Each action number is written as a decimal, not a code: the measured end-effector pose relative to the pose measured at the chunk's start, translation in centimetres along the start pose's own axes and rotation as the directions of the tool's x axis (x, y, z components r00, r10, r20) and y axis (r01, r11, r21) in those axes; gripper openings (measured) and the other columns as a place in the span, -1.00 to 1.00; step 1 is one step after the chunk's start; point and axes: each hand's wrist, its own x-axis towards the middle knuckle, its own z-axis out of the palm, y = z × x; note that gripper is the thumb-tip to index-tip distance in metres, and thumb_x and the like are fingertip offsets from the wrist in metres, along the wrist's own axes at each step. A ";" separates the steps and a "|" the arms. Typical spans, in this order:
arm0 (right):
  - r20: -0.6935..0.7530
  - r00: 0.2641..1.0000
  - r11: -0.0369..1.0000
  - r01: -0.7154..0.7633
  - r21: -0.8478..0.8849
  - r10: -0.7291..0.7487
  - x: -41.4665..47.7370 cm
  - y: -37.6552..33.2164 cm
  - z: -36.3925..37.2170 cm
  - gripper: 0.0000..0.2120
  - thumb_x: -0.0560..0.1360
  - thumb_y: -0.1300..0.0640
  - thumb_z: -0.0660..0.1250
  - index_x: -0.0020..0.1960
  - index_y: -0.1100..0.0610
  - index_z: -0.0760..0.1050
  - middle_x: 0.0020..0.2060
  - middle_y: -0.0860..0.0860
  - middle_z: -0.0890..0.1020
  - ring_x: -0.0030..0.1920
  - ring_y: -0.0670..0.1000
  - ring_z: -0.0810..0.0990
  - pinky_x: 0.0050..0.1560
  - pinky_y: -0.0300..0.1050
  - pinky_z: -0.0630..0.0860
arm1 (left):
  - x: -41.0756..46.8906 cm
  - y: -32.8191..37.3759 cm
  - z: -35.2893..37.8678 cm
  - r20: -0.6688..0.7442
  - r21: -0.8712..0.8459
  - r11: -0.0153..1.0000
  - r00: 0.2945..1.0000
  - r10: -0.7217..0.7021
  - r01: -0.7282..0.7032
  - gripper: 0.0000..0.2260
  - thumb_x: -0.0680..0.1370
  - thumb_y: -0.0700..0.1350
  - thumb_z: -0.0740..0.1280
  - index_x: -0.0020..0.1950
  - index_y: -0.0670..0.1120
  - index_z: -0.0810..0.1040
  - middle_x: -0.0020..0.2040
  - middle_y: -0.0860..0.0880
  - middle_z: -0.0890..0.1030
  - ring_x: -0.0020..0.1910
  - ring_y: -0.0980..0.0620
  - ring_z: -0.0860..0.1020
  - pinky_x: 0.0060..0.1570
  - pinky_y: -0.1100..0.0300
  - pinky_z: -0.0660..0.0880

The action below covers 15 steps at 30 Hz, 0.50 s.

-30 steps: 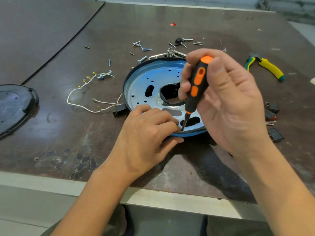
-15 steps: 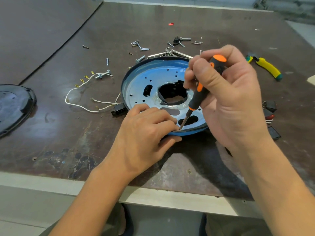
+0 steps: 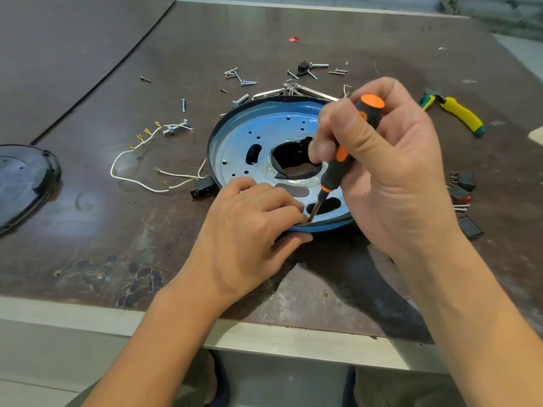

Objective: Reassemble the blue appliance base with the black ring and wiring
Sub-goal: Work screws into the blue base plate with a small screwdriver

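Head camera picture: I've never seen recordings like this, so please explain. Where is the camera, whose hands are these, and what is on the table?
There is no machine: the camera sits on a person's head and looks down at their own bare hands. On the brown table lies a round blue base with a black ring along its edge. The left hand pinches the base's near rim. The right hand grips a black-and-orange screwdriver, its tip down at that rim, close to the left hand. Left of the base lie white wires and a black plug, and further left a black lid. Behind it are loose screws; to the right, yellow-green pliers and small black switches.
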 end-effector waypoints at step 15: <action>0.075 0.996 0.998 -0.048 0.049 0.044 0.0 -0.1 -0.2 -0.89 0.60 0.23 0.18 0.05 0.18 0.47 -0.22 0.07 0.52 -0.25 0.01 0.44 -0.18 -0.12 0.40 | 0.1 0.0 0.0 -0.023 0.000 1.000 1.000 0.017 -0.017 -0.86 0.48 0.01 0.44 -0.07 -0.04 0.68 -0.03 0.05 0.68 -0.07 0.02 0.63 -0.04 -0.06 0.46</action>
